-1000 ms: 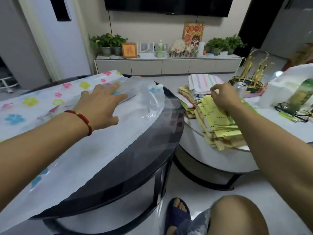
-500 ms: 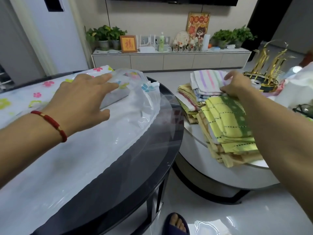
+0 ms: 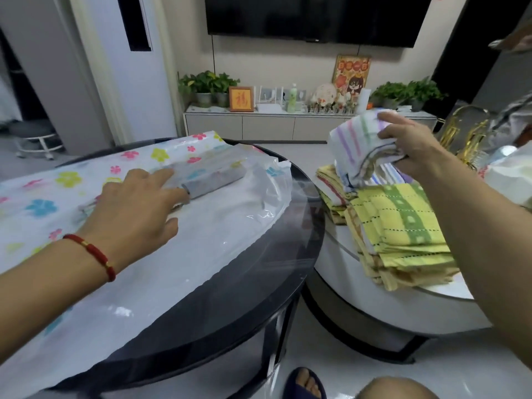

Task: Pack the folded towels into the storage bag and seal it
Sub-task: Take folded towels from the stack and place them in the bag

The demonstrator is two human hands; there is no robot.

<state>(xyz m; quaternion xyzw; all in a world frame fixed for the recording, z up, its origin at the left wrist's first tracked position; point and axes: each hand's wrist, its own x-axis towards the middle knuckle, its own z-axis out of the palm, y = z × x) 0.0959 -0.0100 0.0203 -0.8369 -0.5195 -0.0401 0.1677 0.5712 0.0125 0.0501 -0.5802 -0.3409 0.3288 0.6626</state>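
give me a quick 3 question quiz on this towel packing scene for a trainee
1. True or false: the right hand grips a striped towel lifted above the piles.
2. Multiple choice: where does the left hand rest? A) on the yellow-green towel stack B) on the flowered storage bag C) on the floor
3. Fill in: the storage bag lies on the ___ round table, and the yellow-green towel stack sits on the white table beside it.

Key
1. True
2. B
3. black
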